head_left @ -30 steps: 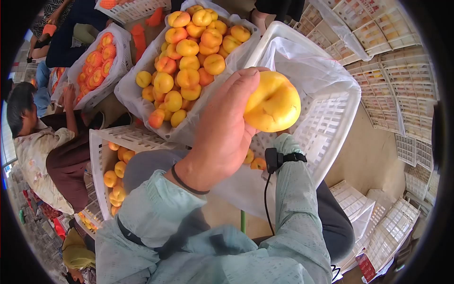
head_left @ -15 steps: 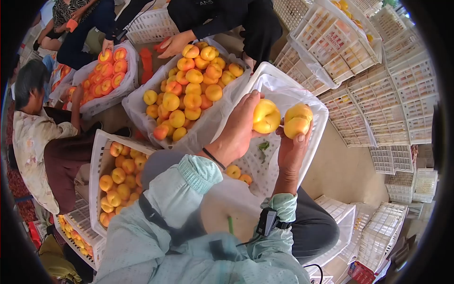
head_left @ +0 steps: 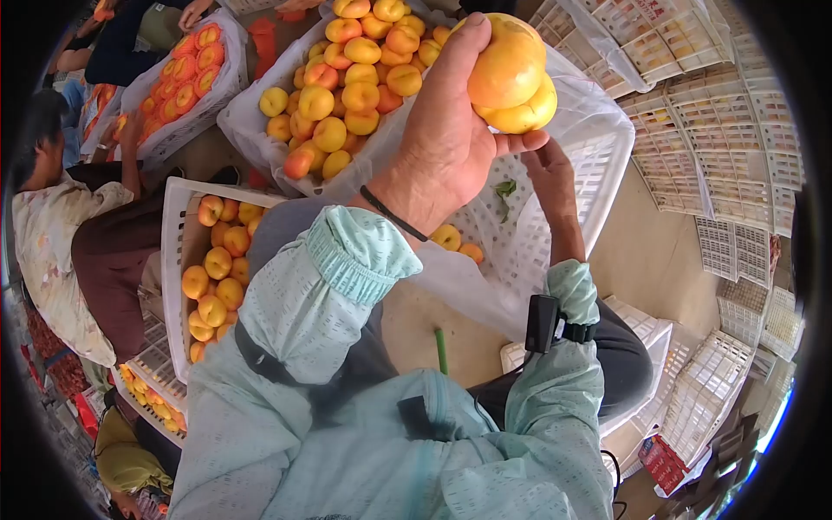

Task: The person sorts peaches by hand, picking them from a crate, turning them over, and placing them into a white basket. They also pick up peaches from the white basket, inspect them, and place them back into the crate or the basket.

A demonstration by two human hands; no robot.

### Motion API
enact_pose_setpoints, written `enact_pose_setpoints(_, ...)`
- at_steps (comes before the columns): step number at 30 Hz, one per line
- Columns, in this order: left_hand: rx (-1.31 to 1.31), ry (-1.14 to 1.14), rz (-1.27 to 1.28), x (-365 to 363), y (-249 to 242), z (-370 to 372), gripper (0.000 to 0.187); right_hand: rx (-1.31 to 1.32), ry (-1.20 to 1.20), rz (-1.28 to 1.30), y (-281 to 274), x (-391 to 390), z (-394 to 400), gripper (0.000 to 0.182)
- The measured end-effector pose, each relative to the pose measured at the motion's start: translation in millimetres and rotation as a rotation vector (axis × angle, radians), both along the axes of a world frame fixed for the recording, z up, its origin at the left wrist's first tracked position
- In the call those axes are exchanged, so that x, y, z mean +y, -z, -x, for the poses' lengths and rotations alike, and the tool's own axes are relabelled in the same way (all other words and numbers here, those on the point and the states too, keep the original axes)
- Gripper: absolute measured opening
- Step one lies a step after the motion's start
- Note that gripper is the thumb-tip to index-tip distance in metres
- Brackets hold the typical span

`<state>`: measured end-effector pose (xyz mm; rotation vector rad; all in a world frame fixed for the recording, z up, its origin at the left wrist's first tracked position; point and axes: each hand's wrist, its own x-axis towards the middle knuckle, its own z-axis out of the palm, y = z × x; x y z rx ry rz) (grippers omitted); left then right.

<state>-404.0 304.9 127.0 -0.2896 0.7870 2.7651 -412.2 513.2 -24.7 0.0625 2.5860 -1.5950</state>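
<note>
Yellow-orange and round, two flat peaches [head_left: 511, 76] sit stacked in the raised left hand [head_left: 451, 143], its fingers curled closed around them, thumb on the near side, above the white plastic lined crate [head_left: 607, 165]. The right hand [head_left: 550, 178] hangs loosely open and empty just below. This looks like the inspecting step; setting them down would call for lowering gently.

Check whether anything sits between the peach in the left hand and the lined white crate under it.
Nothing visible blocks it. The left hand holds the peach above the lined crate; the right hand is just below, beside the path.
</note>
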Motion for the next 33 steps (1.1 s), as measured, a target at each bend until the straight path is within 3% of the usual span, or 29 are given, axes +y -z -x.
enact_pose_setpoints(2, -0.005, -0.023, 0.026, 1.2, -1.7, 6.9, 0.043, -0.288, -0.31, -0.31, 70.0, -2.0, -18.5, 0.027)
enact_pose_setpoints(3, -0.015, -0.022, 0.047, 1.8, -2.8, 9.7, 0.044, -0.289, -0.517, -0.459, 105.5, -5.6, -33.8, 0.037)
enact_pose_setpoints(5, -0.037, -0.003, 0.088, 4.3, -4.4, 13.5, 0.044, -0.262, -0.698, -0.507, 174.0, -16.0, -70.1, 0.048)
enact_pose_setpoints(6, -0.051, 0.005, 0.108, 5.0, -5.0, 14.8, 0.045, -0.274, -0.7, -0.492, 166.3, -23.3, -77.0, 0.048)
enact_pose_setpoints(8, -0.08, 0.012, 0.142, 6.3, -6.9, 17.3, 0.045, -0.061, -1.152, -0.757, 150.4, -29.3, -81.2, 0.055)
enact_pose_setpoints(12, -0.134, 0.017, 0.206, 7.1, -13.0, 22.8, 0.047, -0.132, -0.915, -0.655, 179.8, -28.6, -90.3, 0.053)
enact_pose_setpoints(18, -0.291, 0.049, 0.267, 11.6, -25.2, 25.7, 0.049, -0.32, -0.659, -0.309, 173.9, -29.0, -81.5, 0.052)
enact_pose_setpoints(19, -0.28, 0.05, 0.261, 11.2, -24.9, 21.3, 0.049, -0.481, -0.545, 0.019, 165.7, -27.1, -75.6, 0.054)
enact_pose_setpoints(21, 0.071, -0.007, 0.194, 11.8, -9.7, 7.7, 0.048, -0.751, -0.275, 0.671, 129.7, -24.4, -56.1, 0.058)
enact_pose_setpoints(23, 0.005, 0.038, 0.104, 14.4, 12.2, 25.1, 0.048, -0.95, 0.028, 1.327, 99.9, -17.6, -41.9, 0.064)
enact_pose_setpoints(24, -0.012, 0.028, 0.113, 12.3, 7.9, 23.6, 0.045, -0.915, -0.118, 1.491, 89.5, -14.4, -39.8, 0.058)
enact_pose_setpoints(27, 0.001, 0.022, 0.102, 9.0, 4.8, 22.1, 0.044, -0.773, -0.036, 1.542, 36.5, -24.1, -49.3, 0.068)
enact_pose_setpoints(33, 0.044, 0.089, 0.052, 5.1, -2.8, 7.3, 0.05, -0.489, -0.051, 1.6, -41.0, -32.2, -86.0, 0.069)
